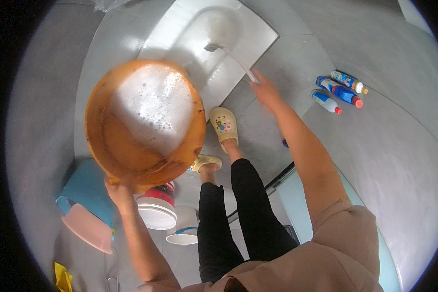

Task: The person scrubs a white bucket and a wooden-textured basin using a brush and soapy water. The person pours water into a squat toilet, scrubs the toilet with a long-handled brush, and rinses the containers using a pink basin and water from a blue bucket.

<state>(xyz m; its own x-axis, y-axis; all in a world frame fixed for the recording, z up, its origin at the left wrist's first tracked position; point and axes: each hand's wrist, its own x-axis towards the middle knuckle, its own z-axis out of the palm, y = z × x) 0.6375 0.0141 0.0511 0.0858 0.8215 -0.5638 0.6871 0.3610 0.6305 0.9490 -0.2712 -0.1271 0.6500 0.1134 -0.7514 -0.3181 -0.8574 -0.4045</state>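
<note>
My left hand [120, 193] grips the near rim of a round orange-brown basin [95, 138], lifted and tilted over the floor. White suds [157, 106] and cloudy liquid lie inside it, gathered towards its far side. In my right hand [265, 91] is the white handle of a long brush [237, 61]. The brush's dark head rests in the bowl of a white ceramic squat toilet [253, 31]. Part of the toilet's left side is hidden behind the basin.
Several cleaner bottles, among them a blue one [345, 93], stand by the right wall. At the left are a blue bin [84, 189] and a pink basin [87, 228]. A lidded white bucket [157, 215] stands below the orange basin. My feet wear yellow clogs [224, 124].
</note>
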